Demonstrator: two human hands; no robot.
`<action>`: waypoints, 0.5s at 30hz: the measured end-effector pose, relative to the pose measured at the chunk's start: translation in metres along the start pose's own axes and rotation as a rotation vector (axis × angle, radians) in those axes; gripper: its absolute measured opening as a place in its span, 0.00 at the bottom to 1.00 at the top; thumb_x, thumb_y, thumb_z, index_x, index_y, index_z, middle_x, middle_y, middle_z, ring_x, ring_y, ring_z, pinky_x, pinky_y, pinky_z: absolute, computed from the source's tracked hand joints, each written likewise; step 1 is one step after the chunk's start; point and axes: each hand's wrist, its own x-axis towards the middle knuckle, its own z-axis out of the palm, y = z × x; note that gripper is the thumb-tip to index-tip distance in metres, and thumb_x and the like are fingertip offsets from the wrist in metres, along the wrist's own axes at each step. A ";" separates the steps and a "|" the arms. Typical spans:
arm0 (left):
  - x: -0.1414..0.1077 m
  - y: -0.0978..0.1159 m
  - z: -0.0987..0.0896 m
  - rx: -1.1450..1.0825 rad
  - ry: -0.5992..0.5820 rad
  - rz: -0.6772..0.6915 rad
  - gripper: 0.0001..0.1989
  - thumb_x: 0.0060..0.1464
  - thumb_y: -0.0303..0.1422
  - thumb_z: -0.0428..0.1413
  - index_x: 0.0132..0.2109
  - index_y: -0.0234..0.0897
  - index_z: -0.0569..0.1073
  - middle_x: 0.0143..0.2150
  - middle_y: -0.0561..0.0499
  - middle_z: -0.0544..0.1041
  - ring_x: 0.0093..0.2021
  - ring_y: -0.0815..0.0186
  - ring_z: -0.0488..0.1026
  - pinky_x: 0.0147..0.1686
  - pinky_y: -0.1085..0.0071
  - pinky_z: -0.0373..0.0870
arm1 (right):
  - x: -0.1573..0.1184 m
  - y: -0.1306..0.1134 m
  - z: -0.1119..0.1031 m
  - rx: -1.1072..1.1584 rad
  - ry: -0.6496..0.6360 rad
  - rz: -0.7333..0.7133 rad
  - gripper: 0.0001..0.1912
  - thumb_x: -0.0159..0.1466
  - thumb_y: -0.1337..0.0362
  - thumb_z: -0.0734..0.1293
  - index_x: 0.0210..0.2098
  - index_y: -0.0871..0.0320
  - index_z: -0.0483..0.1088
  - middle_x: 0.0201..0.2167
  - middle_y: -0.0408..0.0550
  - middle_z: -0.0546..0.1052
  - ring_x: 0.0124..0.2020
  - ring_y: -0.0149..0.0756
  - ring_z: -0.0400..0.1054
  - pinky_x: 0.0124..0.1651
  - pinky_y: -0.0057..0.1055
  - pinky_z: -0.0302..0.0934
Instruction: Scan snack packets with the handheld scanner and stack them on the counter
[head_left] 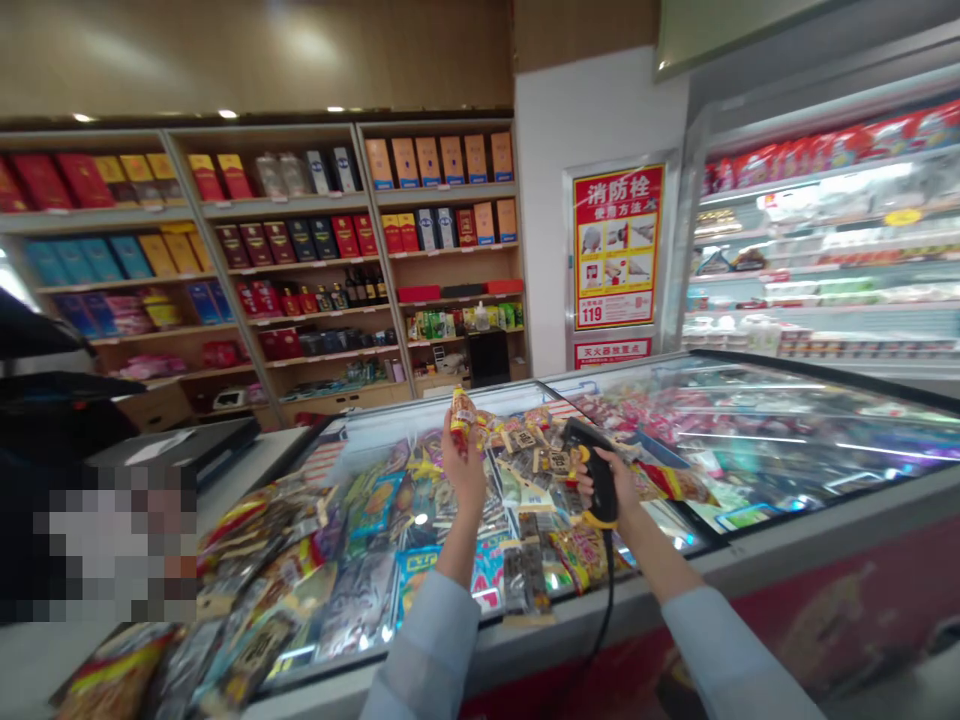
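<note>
My left hand grips a packet, my right hand a scanner — its cord, lower centre, could snag bags.

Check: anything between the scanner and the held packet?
Nothing visible between the barcode scanner in the right hand and the red-and-yellow packet in the left hand; the snack packs below lie on the chest freezer.

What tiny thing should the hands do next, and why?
Probably bring the small, shiny red-and-yellow packet and the black-and-yellow handheld scanner closer together. The left hand holds the packet up, the right hand grips the scanner, and there's a gap between the two, so closing it seems a sensible small step.
</note>
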 end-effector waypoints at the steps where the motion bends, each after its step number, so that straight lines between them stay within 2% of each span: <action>1: 0.002 0.005 -0.007 -0.016 0.004 -0.020 0.28 0.60 0.41 0.48 0.65 0.40 0.54 0.61 0.41 0.65 0.57 0.62 0.67 0.54 0.67 0.65 | -0.003 -0.004 0.004 -0.005 -0.006 -0.015 0.10 0.53 0.56 0.65 0.28 0.56 0.65 0.17 0.41 0.64 0.14 0.28 0.55 0.14 0.25 0.50; 4: 0.008 0.016 -0.036 -0.007 0.027 -0.048 0.30 0.60 0.42 0.48 0.66 0.39 0.52 0.61 0.41 0.65 0.58 0.61 0.67 0.53 0.68 0.66 | -0.006 -0.008 0.021 -0.042 -0.027 -0.013 0.10 0.55 0.55 0.64 0.30 0.55 0.66 0.17 0.41 0.62 0.15 0.30 0.55 0.14 0.26 0.51; 7: 0.016 0.017 -0.074 -0.002 0.083 -0.072 0.30 0.60 0.42 0.48 0.66 0.39 0.52 0.62 0.41 0.65 0.58 0.61 0.67 0.53 0.68 0.66 | -0.001 0.004 0.045 -0.051 -0.072 -0.003 0.09 0.55 0.56 0.64 0.32 0.54 0.67 0.19 0.43 0.64 0.16 0.31 0.56 0.15 0.28 0.53; 10: 0.026 0.009 -0.123 0.035 0.160 -0.099 0.30 0.59 0.42 0.49 0.65 0.38 0.54 0.61 0.41 0.66 0.57 0.61 0.67 0.53 0.67 0.66 | 0.010 0.032 0.075 -0.076 -0.117 0.021 0.10 0.55 0.55 0.64 0.31 0.54 0.67 0.19 0.43 0.64 0.15 0.30 0.55 0.14 0.27 0.52; 15: 0.035 -0.013 -0.219 0.193 0.299 -0.089 0.29 0.58 0.43 0.51 0.64 0.40 0.57 0.61 0.42 0.66 0.58 0.60 0.66 0.56 0.65 0.64 | 0.032 0.096 0.125 -0.036 -0.197 0.112 0.10 0.55 0.56 0.64 0.30 0.56 0.66 0.18 0.41 0.62 0.15 0.29 0.54 0.13 0.26 0.52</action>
